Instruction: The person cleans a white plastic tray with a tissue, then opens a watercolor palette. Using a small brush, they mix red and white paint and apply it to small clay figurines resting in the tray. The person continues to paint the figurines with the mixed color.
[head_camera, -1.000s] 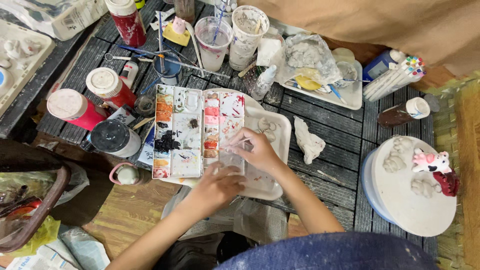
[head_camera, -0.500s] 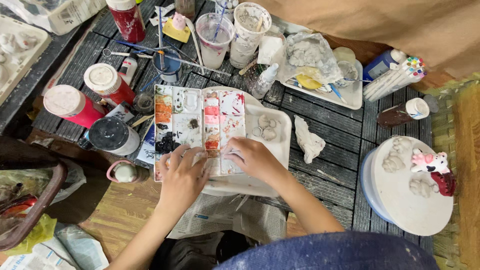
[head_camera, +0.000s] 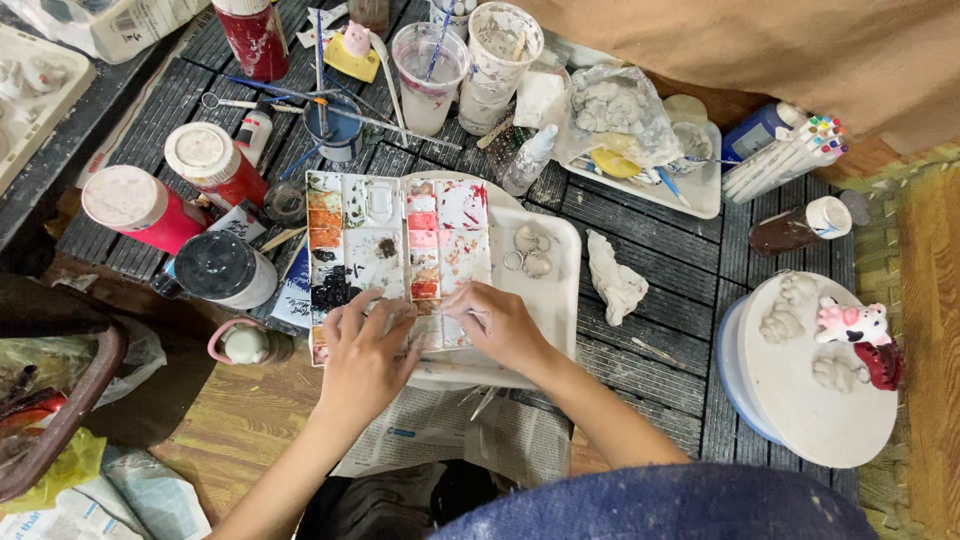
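The rectangular white plastic paint palette (head_camera: 395, 245), stained red, orange and black in its wells, lies on the dark slatted tabletop (head_camera: 650, 230) with its long axis running from 9 to 3 o'clock; its right part overlaps a white rectangular tray (head_camera: 555, 280). Both hands meet at its near, 6 o'clock edge. The left hand (head_camera: 365, 350) lies palm down on the lower left wells, its fingers (head_camera: 350, 310) spread and flat, pressing rather than gripping; they point toward 12 o'clock, so most of the palette lies at 12 o'clock from them. The right hand (head_camera: 505, 330) sits just beside it at 3 o'clock, its fingers curled in a pinch around a thin stick-like tool (head_camera: 478, 317), whose tip I cannot make out. The two hands almost touch and are equally near the palette. Small pale clay lumps (head_camera: 530, 250) lie on the tray at 12 o'clock from the right hand, a crumpled white tissue (head_camera: 615, 280) at 2 o'clock.
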